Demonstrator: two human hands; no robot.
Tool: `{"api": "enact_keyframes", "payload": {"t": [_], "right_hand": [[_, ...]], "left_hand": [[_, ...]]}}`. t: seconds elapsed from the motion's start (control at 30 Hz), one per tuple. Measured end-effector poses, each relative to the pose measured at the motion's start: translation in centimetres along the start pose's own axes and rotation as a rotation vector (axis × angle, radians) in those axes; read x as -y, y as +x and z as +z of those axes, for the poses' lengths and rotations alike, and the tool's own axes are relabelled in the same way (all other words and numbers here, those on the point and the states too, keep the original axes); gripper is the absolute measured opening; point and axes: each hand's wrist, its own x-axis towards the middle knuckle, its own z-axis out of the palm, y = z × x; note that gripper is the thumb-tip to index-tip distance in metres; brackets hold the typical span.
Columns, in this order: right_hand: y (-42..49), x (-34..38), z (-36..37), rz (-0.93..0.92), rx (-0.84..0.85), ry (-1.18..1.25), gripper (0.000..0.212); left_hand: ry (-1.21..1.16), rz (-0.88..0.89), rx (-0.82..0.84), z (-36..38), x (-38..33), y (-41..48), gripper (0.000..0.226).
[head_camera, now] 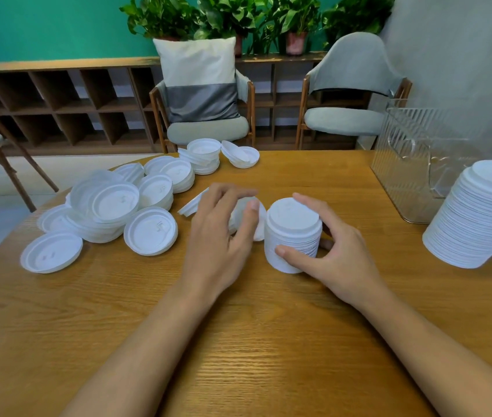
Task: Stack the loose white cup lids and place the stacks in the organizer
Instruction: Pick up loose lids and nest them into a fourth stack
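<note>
- Our right hand (338,251) grips the short upright stack of white plastic cup lids (293,236).
- Just left, our left hand (223,236) curls over a tilted loose white lid (259,227); grip unclear.

Head cam, wide-angle, faces fwd/down, close over left hand (223,233), right hand (339,254), table (269,341)

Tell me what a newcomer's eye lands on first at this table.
At the centre, the right grip holds a short lid stack upright, and the left grip pinches a single lid beside it. To the left sprawls a heap of loose white lids. At the right edge, a tall lid stack stands near the clear organizer.
</note>
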Motion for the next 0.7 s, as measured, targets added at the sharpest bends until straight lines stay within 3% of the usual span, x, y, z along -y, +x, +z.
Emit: {"api": "enact_keyframes", "payload": {"t": [0.07, 0.2, 0.4, 0.6, 0.7], "right_hand": [[0.1, -0.2, -0.3, 0.011, -0.009, -0.023, 0.082], [0.1, -0.3, -0.4, 0.022, -0.001, -0.036, 0.082], [0.1, -0.2, -0.5, 0.024, -0.002, -0.036, 0.08], [0.0, -0.2, -0.5, 0.032, 0.01, -0.036, 0.08], [0.0, -0.2, -0.4, 0.029, 0.008, -0.042, 0.08]], "left_hand": [[0.118, 0.025, 0.018, 0.1, 1.0, 0.3, 0.025], [0.22, -0.041, 0.189, 0.1, 1.5, 0.4, 0.037], [0.444, -0.005, 0.452, -1.0, 1.3, 0.7, 0.056], [0.483, 0.02, 0.428, -1.1, 1.0, 1.1, 0.071], [0.391, 0.043, 0.254, -1.0, 1.5, 1.2, 0.063]]}}
